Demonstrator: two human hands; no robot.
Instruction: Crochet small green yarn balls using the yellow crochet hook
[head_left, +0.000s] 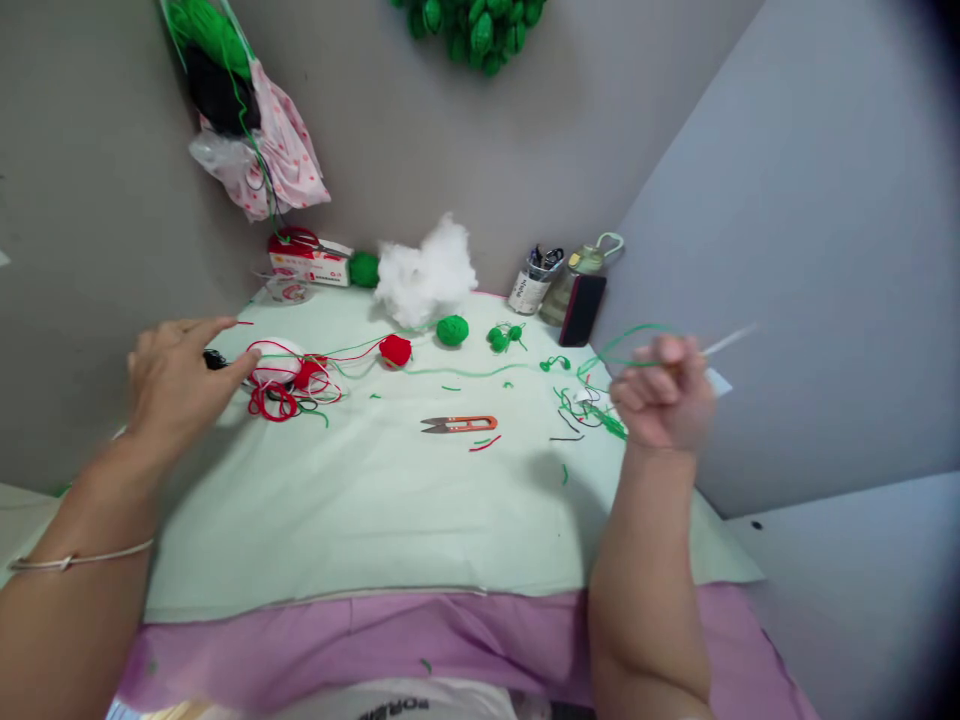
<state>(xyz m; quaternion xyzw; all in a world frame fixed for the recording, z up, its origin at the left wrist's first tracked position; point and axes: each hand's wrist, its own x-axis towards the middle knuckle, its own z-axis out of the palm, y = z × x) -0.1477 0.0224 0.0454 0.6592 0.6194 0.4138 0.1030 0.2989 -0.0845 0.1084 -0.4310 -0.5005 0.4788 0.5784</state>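
My left hand [176, 375] is over the left side of the table, thumb and fingers apart, next to a tangle of red yarn [274, 400] and a white yarn ball [277, 362]. Raised at the right, my right hand [667, 392] is closed around a thin, blurred crochet hook [731, 340] that points up and right. Green yarn [626, 335] loops out from that hand and trails left across the table. Orange-handled thread snips [459, 424] lie in the middle, near short yarn scraps [485, 443].
A red yarn ball [395, 350], a green yarn ball [452, 331] and white stuffing [426, 275] sit farther back. A pen cup [529, 285], a bottle [559, 295] and a phone [583, 311] stand at back right. Red scissors [300, 238] rest on a box [311, 264]. Walls enclose the table.
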